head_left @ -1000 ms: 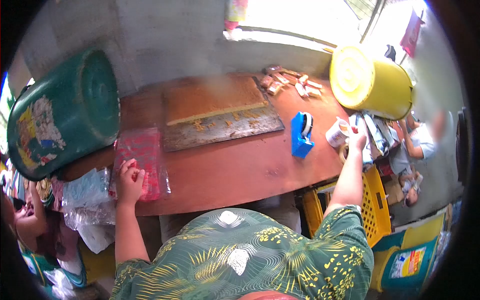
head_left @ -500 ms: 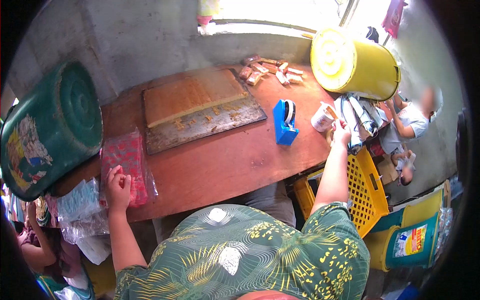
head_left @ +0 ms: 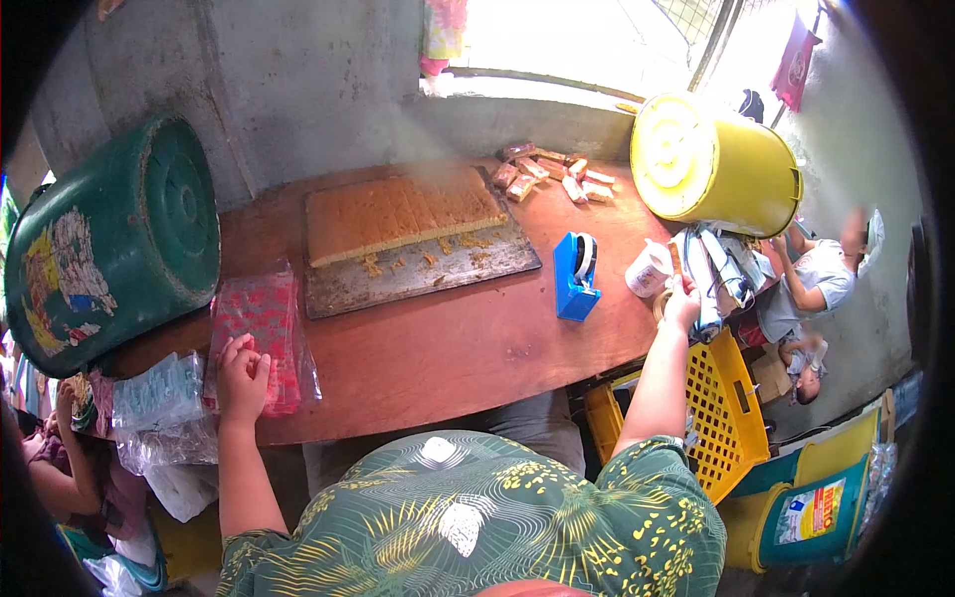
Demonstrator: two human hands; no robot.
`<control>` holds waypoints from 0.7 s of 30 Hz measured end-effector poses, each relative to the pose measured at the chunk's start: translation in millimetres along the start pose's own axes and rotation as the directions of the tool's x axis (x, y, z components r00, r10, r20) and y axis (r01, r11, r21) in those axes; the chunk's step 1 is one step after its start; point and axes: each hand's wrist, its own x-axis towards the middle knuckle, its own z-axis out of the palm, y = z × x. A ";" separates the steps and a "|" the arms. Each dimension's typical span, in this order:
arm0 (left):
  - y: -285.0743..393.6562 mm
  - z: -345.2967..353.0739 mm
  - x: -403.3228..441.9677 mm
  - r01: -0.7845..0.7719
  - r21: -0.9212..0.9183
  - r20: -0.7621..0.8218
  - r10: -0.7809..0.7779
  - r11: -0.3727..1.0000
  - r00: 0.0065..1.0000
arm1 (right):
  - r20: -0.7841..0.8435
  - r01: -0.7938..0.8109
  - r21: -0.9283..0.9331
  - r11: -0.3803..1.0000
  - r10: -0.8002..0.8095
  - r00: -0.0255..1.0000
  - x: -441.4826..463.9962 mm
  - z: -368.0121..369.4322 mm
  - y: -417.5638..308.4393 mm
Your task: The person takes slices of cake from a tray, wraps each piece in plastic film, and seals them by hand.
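Observation:
My left hand (head_left: pixel 243 380) rests over a stack of red-patterned plastic bags (head_left: pixel 261 323), fingers loosely bent and thumb apart, holding nothing. Clear plastic packs (head_left: pixel 159 398) lie just left of it. At the table's right side my right hand (head_left: pixel 681 303) has its fingers closed by a white cup (head_left: pixel 649 269). A narrow brown piece shows at the fingertips, too small to name. A blue tape dispenser (head_left: pixel 577 279) stands left of the cup. On a dark tray (head_left: pixel 477 264) sits a slab of brown-topped cake (head_left: pixel 398 219), scored into strips, with crumbs along its front edge.
Several wrapped cake pieces (head_left: pixel 557 174) lie at the back. A green bin (head_left: pixel 109 244) and a yellow bin (head_left: pixel 716 159) lie on their sides at either end. A yellow crate (head_left: pixel 731 418) is below the right edge. People sit at right (head_left: pixel 821 279) and lower left (head_left: pixel 75 478).
The camera view has tilted, so the table sits slightly lower in the frame. My right hand stays near the cup and has shifted little. My left hand remains over the red-patterned bags.

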 end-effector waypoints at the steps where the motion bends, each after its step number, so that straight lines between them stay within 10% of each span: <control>1: -0.1 0.5 -0.1 0.001 0.003 -0.004 -0.001 1.000 1.000 | 0.003 -0.010 0.065 0.998 0.010 1.000 -11.9 2.0 -17.8; 11: -15.8 10.6 -0.7 -0.002 -0.043 -0.008 0.001 0.999 1.000 | 0.380 -0.023 0.646 0.763 -0.295 0.877 -194.6 28.6 -173.9; 17: -21.3 12.9 -0.3 -0.034 -0.037 -0.015 0.034 0.999 0.999 | 0.501 -0.120 0.855 0.504 -0.747 0.437 -280.0 52.0 -242.0; 21: -14.7 8.5 0.0 -0.024 -0.025 -0.025 0.023 0.999 0.999 | 0.467 -0.304 0.875 0.376 -0.821 0.328 -311.9 59.3 -264.6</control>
